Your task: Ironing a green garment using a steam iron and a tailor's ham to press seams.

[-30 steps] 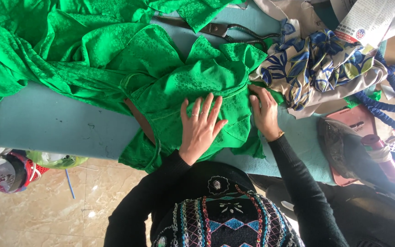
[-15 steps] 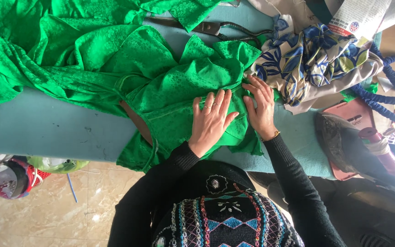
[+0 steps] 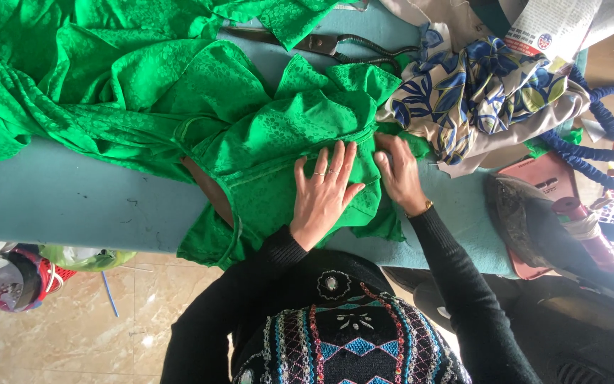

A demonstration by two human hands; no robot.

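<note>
A green patterned fabric (image 3: 264, 121) lies crumpled across a teal table (image 3: 72, 203). My left hand (image 3: 325, 195) rests flat on a folded part of it, palm down with the fingers spread and rings showing. Just to its right, my right hand (image 3: 398, 174) has its fingers bent onto the fabric's edge at the fold, pinching the cloth. Both arms wear black sleeves. A brown strip (image 3: 211, 188) shows under the green cloth to the left of my left hand.
Dark scissors (image 3: 335, 44) lie at the table's far side. A blue and white floral cloth (image 3: 485, 92) is heaped at the right, by a blue cord (image 3: 591, 153) and a dark iron (image 3: 534, 224) on a pink stand. A red basket (image 3: 8, 284) stands on the floor.
Both hands have slid a little up the green fabric toward the fold, and my right hand has come closer to my left. The fabric under them lies flatter.
</note>
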